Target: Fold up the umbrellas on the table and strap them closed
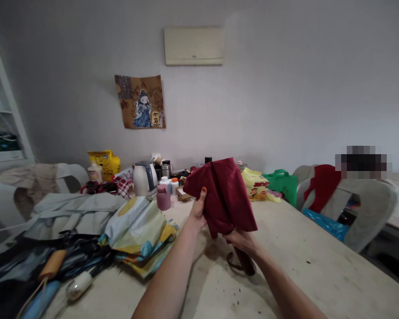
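Note:
A dark red folding umbrella (224, 192) is held up over the table, its canopy loose and its brown handle (245, 261) pointing down toward me. My left hand (199, 210) grips the canopy's left side, thumb on the outer cloth; the other fingers are hidden behind it. Lower down, my right hand (241, 239) is closed around the umbrella's shaft just above the handle, under the canopy's edge. A strap loop (234, 261) hangs beside the handle. To the left lie a patterned white and yellow umbrella (138, 230) and a grey umbrella (80, 210), both loosely folded.
Dark umbrellas with handles (53, 263) lie at the near left. Along the back stand a kettle (144, 177), a pink bottle (163, 197), a yellow bag (256, 184) and a green bag (282, 186). White chairs (372, 215) flank the table (302, 248). A blurred-out person's head shows at right.

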Motion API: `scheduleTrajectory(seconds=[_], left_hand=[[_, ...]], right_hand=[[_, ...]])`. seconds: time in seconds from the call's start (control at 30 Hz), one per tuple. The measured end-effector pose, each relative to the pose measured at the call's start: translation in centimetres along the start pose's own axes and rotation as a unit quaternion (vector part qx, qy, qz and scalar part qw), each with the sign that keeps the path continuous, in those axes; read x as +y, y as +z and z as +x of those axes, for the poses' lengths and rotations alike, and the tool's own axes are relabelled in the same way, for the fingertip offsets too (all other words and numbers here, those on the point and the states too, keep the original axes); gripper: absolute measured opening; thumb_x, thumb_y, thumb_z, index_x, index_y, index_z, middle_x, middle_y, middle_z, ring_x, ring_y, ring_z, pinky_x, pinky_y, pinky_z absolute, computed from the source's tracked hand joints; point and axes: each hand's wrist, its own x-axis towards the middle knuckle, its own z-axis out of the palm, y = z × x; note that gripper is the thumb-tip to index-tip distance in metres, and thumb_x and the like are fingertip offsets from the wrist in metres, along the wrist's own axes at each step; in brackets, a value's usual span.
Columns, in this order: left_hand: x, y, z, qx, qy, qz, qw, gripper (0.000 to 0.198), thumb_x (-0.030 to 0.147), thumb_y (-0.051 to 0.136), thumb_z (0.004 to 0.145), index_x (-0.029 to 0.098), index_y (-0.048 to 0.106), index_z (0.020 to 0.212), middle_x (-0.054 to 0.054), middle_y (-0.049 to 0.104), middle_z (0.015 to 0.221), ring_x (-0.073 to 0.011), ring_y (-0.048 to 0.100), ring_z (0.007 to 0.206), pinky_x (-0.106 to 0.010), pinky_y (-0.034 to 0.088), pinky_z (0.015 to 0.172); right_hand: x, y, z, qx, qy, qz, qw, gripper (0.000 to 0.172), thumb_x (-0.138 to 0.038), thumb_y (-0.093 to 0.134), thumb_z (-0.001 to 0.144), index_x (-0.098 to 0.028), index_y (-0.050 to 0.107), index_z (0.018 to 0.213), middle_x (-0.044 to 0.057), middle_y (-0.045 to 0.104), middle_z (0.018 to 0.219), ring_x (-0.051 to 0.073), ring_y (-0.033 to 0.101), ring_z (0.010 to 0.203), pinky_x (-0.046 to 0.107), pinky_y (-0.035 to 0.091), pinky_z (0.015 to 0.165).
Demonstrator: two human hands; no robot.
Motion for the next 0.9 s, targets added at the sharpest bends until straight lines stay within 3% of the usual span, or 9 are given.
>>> scheduleTrajectory(seconds=[0.13,0.27,0.43,0.5,0.6,0.67,0.77,0.83,0.9], left_hand=[[0.3,-1.6,0.1,-0.036,-0.037,-0.08,0.995,0.052,0.044,0.072,0.08,0.014,0.064,0.121,-0.01,0.078,0.092,-0.0261,0.072,0.1,-0.044,0.049,0.105],[0.2,-2.5,0.0,-0.071,-0.005,-0.12,0.99,0.046,0.042,0.073,0.078,0.017,0.067,0.116,-0.008,0.078,0.096,-0.0277,0.07,0.106,-0.045,0.046,0.108],[0.5,-2.3,-0.7,-0.077,0.028,-0.094,0.992,0.037,0.035,0.077,0.07,0.016,0.069,0.1,-0.008,0.078,0.092,-0.0297,0.069,0.107,-0.045,0.048,0.106],[0.8,-2.1,-0.8,-0.075,0.04,-0.082,0.993,0.034,0.032,0.076,0.07,0.015,0.068,0.099,-0.007,0.078,0.091,-0.0292,0.07,0.105,-0.045,0.05,0.104],[1.6,-2.3,-0.6,-0.049,0.046,-0.072,0.995,0.029,0.028,0.074,0.073,0.014,0.067,0.098,-0.006,0.078,0.087,-0.0262,0.073,0.095,-0.043,0.053,0.1],[1.9,-2.5,-0.4,-0.025,0.062,-0.077,0.995,0.026,0.025,0.073,0.075,0.015,0.067,0.097,-0.005,0.078,0.083,-0.0237,0.074,0.088,-0.041,0.055,0.096],[1.7,-2.7,-0.4,-0.008,0.061,-0.077,0.995,0.024,0.023,0.074,0.073,0.014,0.067,0.094,-0.005,0.077,0.078,-0.0229,0.075,0.082,-0.039,0.057,0.093],[1.3,-2.6,-0.5,-0.016,0.033,-0.072,0.997,0.026,0.024,0.075,0.072,0.013,0.067,0.094,-0.006,0.077,0.078,-0.0237,0.075,0.083,-0.039,0.057,0.091],[0.9,-2.3,-0.7,-0.038,0.011,-0.07,0.997,0.029,0.026,0.076,0.072,0.012,0.068,0.095,-0.006,0.077,0.082,-0.0242,0.074,0.085,-0.04,0.057,0.091]], right_hand=[[-1.6,-0.2,-1.0,-0.054,0.062,0.03,0.996,0.01,-0.011,0.056,0.053,-0.017,0.051,0.047,-0.004,0.045,0.045,0.009,0.039,0.047,0.024,0.027,0.047],[-1.2,0.6,-1.3,-0.095,0.059,0.172,0.979,0.01,-0.013,0.059,0.048,-0.016,0.05,0.046,-0.004,0.046,0.046,0.008,0.038,0.047,0.024,0.026,0.047],[-0.1,1.3,-1.1,-0.212,0.072,0.328,0.918,0.016,-0.02,0.071,0.042,-0.012,0.06,0.051,0.001,0.059,0.053,0.011,0.052,0.053,0.025,0.039,0.056],[0.2,0.6,-0.8,-0.205,0.057,0.371,0.904,0.022,-0.018,0.075,0.042,-0.012,0.066,0.06,0.003,0.065,0.062,0.014,0.058,0.062,0.028,0.046,0.065],[0.8,-2.0,-0.2,-0.079,-0.009,0.377,0.923,0.053,-0.018,0.079,0.046,-0.014,0.07,0.097,0.007,0.072,0.093,0.021,0.064,0.085,0.035,0.051,0.081],[0.9,-4.1,0.2,0.109,-0.023,0.354,0.929,0.073,-0.024,0.076,0.053,-0.016,0.058,0.123,0.012,0.066,0.113,0.025,0.063,0.098,0.041,0.051,0.086],[-0.3,-5.9,-0.2,0.43,-0.065,0.201,0.878,0.072,-0.034,0.065,0.07,-0.015,0.043,0.136,0.018,0.056,0.128,0.029,0.058,0.112,0.048,0.049,0.091],[-1.9,-5.2,-1.3,0.479,-0.172,0.055,0.859,0.059,-0.036,0.058,0.082,-0.017,0.044,0.136,0.018,0.052,0.134,0.03,0.053,0.12,0.05,0.045,0.098],[-3.2,-3.2,-2.9,0.397,-0.264,-0.085,0.875,0.051,-0.038,0.054,0.088,-0.018,0.047,0.134,0.018,0.053,0.134,0.032,0.048,0.127,0.052,0.041,0.104]])
